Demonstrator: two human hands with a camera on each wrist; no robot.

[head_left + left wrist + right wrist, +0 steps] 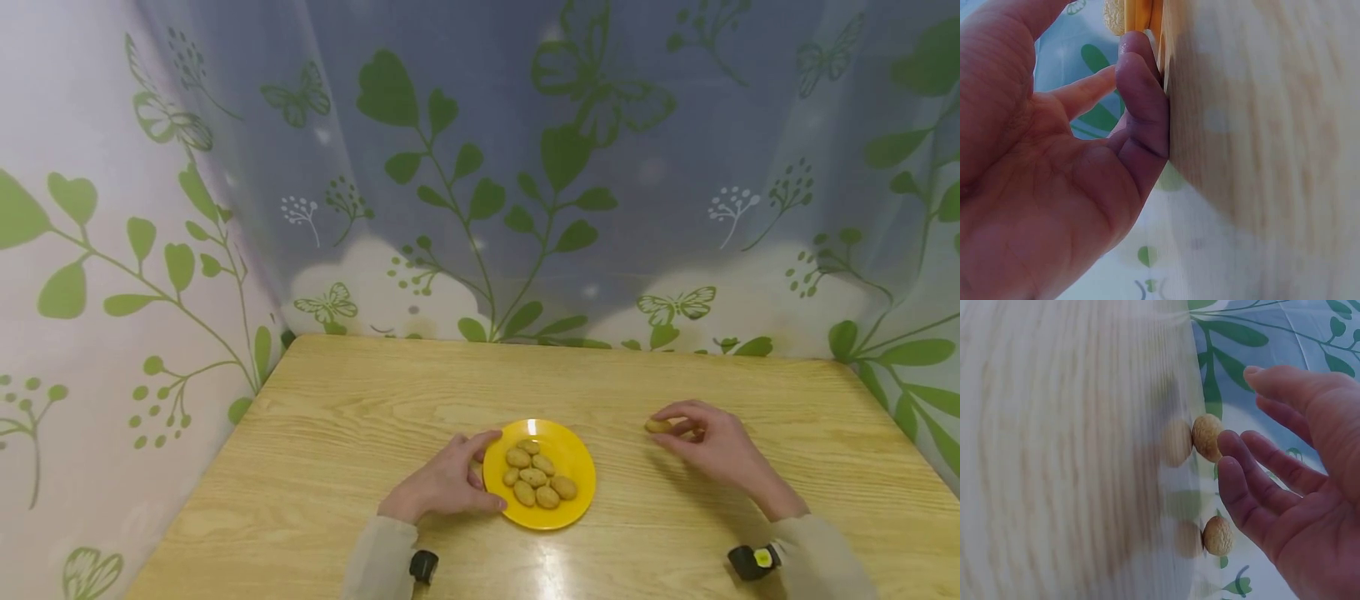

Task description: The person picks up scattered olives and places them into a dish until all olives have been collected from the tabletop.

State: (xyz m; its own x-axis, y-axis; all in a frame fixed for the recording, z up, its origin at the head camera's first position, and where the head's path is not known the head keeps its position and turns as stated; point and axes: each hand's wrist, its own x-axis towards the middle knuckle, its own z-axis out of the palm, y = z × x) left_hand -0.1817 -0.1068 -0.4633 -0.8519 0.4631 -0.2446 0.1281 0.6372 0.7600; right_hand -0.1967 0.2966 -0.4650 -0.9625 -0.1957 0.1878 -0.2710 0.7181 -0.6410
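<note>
My left hand (450, 479) holds the left side of a yellow plate (581, 467), its thumb at the near rim and its fingers at the far rim. Several walnuts (532, 477) lie on that plate. In the left wrist view, curled fingers (1141, 81) rest low by the table beside the plate's edge. To the right, my right hand (716, 442) is low over the table with a walnut (657, 425) at its fingertips. The right wrist view shows the thumb spread away from the fingers, and two walnuts on the table: one walnut (1208, 437) by the fingertips, another walnut (1218, 536) below it.
The light wooden table (360, 392) is bordered by a curtain (480, 167) printed with green leaves and butterflies at the back and sides. Each wrist wears a black device, such as the right wrist camera (752, 562).
</note>
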